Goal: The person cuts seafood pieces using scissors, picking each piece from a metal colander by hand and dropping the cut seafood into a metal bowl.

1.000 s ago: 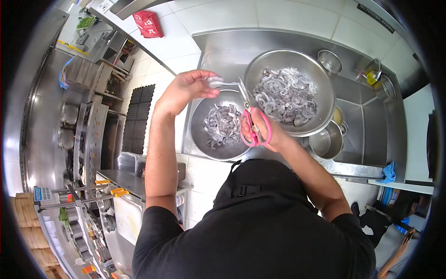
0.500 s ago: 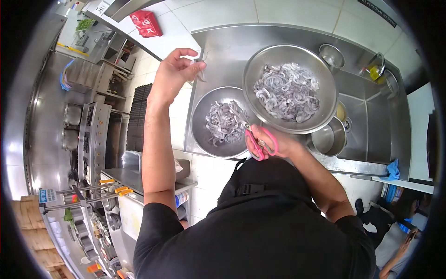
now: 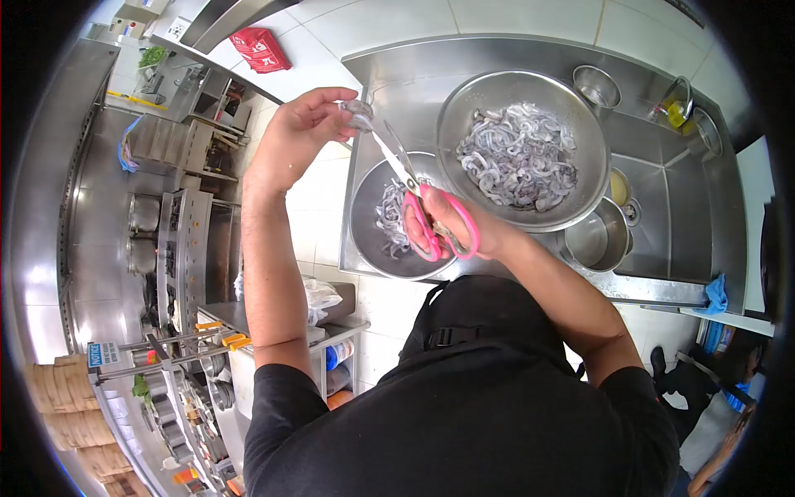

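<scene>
My left hand [image 3: 302,137], raised over the sink counter's left edge, pinches a grey, translucent raw shrimp [image 3: 358,114] between thumb and fingers. My right hand [image 3: 447,225] is wrapped round the pink handles of a pair of scissors [image 3: 406,170]. Their blades are spread and point up-left, with the tips close to the shrimp; whether they touch it I cannot tell. Below the scissors stands a steel bowl [image 3: 362,236] with grey shrimp [image 3: 391,219] in it, partly hidden by my right hand. A larger steel bowl [image 3: 590,124], to its right, holds a heap of similar shrimp [image 3: 517,157].
A steel pot [image 3: 598,240] and a small steel bowl [image 3: 596,85] stand right of the large bowl, by the sink basin [image 3: 687,224]. A red packet [image 3: 260,50] lies at the upper left. A blue cloth [image 3: 715,294] hangs on the sink's edge. Another person [image 3: 691,398] is at the lower right.
My right hand has brought the scissors up and left from over the smaller bowl to the shrimp, with the blades now apart. My left hand still holds the shrimp in nearly the same place.
</scene>
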A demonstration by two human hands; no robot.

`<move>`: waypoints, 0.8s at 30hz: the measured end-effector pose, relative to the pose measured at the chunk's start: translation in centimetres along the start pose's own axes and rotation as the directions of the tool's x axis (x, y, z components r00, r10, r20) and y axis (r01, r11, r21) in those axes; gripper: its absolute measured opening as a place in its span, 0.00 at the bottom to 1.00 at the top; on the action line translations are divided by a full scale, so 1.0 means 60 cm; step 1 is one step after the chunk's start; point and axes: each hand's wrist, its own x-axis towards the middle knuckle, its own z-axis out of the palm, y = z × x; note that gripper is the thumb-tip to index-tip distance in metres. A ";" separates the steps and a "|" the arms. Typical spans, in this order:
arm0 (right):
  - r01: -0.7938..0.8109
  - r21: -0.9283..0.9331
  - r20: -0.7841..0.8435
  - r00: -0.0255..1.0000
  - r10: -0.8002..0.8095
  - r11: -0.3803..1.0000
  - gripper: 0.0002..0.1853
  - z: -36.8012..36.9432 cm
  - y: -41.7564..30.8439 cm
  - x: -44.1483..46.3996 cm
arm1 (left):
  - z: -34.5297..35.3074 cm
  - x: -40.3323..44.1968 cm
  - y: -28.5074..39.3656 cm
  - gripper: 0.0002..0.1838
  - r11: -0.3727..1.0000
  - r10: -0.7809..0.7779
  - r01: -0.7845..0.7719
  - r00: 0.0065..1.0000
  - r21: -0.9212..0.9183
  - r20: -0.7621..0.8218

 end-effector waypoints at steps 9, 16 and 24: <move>-0.063 0.077 -0.073 0.995 0.068 0.995 0.42 0.000 -0.005 0.021 | 0.010 -0.005 -0.012 0.17 0.999 -0.004 0.007 0.999 -0.047 0.052; 0.029 0.160 -0.193 0.981 0.003 0.987 0.38 -0.004 0.005 0.026 | 0.009 -0.010 -0.026 0.16 0.997 -0.002 0.007 0.998 -0.081 0.064; -0.104 0.226 -0.062 0.991 0.121 0.968 0.39 -0.021 0.029 0.008 | 0.006 0.005 -0.038 0.13 0.999 0.020 -0.020 1.000 -0.038 0.006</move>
